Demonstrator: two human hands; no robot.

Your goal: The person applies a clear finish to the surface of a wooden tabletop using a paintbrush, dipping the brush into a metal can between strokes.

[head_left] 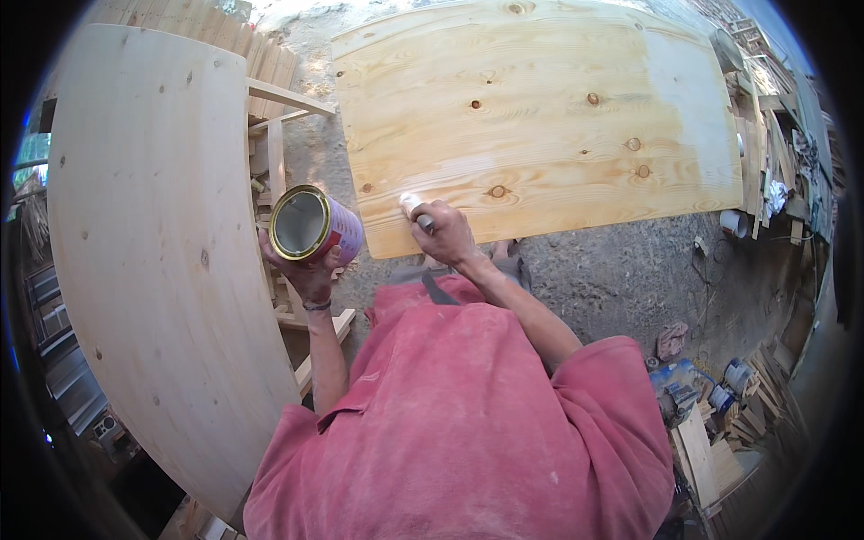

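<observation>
Set well apart, the left hand (304, 277) clasps one open, gold-rimmed, purple-sided cylindrical metal tin (346, 230), presumably held near for easy reach; the right hand (450, 238) grips one white-tipped brush (410, 202) at the near-left part of one yellowish, knotty wooden panel (540, 117). One paler wooden board (153, 216) lies left.

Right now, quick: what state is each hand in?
Left hand: closed, holding an open can.
Right hand: closed, holding a white-tipped brush.

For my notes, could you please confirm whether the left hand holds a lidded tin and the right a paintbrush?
Not lidded: the head view shows the left hand holding an open tin and the right hand a paintbrush.
</observation>
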